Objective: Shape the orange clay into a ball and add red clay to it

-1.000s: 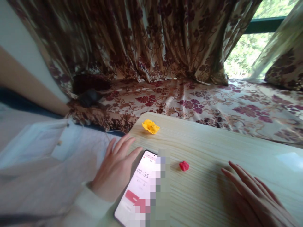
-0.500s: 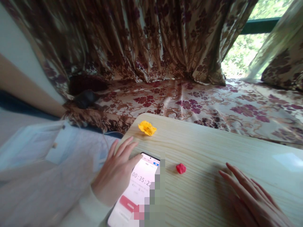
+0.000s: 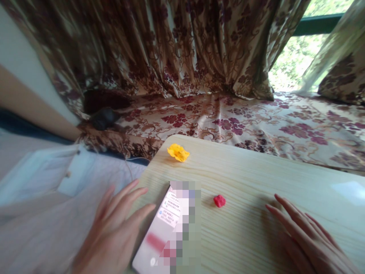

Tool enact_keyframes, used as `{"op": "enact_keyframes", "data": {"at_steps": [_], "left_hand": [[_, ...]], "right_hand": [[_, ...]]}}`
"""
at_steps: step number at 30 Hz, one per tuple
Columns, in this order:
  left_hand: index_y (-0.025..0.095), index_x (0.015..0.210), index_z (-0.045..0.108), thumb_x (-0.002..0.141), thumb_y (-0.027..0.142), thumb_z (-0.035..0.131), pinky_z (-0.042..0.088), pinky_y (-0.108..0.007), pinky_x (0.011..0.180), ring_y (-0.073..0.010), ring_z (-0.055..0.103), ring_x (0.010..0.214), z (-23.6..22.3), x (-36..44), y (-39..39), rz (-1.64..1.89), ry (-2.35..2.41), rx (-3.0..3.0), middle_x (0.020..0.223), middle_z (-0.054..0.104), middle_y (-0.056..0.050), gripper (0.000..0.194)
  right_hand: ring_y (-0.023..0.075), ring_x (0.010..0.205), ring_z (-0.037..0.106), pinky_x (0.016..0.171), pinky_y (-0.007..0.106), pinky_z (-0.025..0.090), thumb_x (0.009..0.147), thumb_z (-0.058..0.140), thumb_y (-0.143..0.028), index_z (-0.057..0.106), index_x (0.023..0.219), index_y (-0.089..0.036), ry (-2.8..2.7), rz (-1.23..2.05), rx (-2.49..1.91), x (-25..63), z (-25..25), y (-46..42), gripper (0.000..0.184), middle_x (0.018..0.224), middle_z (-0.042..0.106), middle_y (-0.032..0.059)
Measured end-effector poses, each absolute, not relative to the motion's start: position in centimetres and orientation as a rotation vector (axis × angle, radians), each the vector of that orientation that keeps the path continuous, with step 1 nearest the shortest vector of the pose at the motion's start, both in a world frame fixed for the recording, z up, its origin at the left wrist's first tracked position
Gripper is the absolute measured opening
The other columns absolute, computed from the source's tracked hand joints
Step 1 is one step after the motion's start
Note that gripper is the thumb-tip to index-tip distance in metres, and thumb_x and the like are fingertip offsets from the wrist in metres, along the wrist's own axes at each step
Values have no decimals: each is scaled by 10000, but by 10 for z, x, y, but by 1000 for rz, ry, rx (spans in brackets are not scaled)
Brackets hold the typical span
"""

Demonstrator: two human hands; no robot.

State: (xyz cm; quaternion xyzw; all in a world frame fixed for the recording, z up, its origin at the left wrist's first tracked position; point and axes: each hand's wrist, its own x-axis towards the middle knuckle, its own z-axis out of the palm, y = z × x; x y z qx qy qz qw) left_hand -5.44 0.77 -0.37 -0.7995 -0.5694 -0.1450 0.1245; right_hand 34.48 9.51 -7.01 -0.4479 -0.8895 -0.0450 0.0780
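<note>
A smartphone [image 3: 164, 232] lies lit on the light wooden table [image 3: 256, 190], partly pixelated on its right side. My left hand [image 3: 114, 232] hovers just left of the phone with fingers spread and holds nothing. My right hand [image 3: 308, 236] rests flat on the table at the lower right, fingers stretched out. A small red lump [image 3: 219, 201] sits between the phone and my right hand. A crumpled yellow lump [image 3: 178, 152] lies near the table's far left corner.
A floral brown and maroon curtain [image 3: 171, 49] hangs behind and spreads over a ledge [image 3: 256, 121]. A dark object [image 3: 104, 118] lies at its left. White cloth [image 3: 42, 190] covers the lower left. A window [image 3: 291, 57] shows greenery.
My left hand has pulled back left and down off the phone screen. The phone display changed from a timer to a message box. My right hand stays put.
</note>
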Motion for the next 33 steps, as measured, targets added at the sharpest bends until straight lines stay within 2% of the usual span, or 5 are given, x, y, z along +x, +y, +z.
{"op": "enact_keyframes", "data": {"at_steps": [7,16,22,26,33], "left_hand": [[323,1105,576,762,29,413,151,-506,1095,-242,336,1298,-22,-53,-12,-603,-1700,-2463,1337,467,2,480],[314,1196,526,742,31,427,130,-474,1110,-246,305,1322,-25,-58,-17,-522,-1651,-2515,1412,386,-2,544],[336,1155,563,752,84,425,181,-481,1099,-253,360,1297,-27,-62,-21,-501,-1630,-2490,1375,455,-4,494],[317,1167,562,755,73,418,151,-473,1106,-252,342,1307,-28,-61,-20,-508,-1632,-2497,1386,436,-14,501],[316,1175,559,759,89,426,128,-468,1106,-258,327,1314,-29,-62,-17,-465,-1609,-2528,1417,391,-16,492]], "right_hand": [[323,1268,402,945,524,435,912,317,-277,160,1427,-310,-2672,-119,-1357,344,-70,94,539,1517,165,70],[327,1272,395,931,538,440,910,314,-270,172,1424,-292,-2681,-123,-1359,343,-68,95,534,1513,174,88],[334,1262,408,944,529,432,900,337,-264,218,1416,-293,-2641,-116,-1357,344,-69,95,531,1506,202,85],[325,1251,425,965,505,422,891,355,-270,278,1397,-298,-2617,-95,-1375,343,-70,95,512,1502,223,71],[336,1257,414,942,534,430,900,335,-265,218,1417,-286,-2657,-106,-1373,342,-67,94,531,1504,204,103]]}}
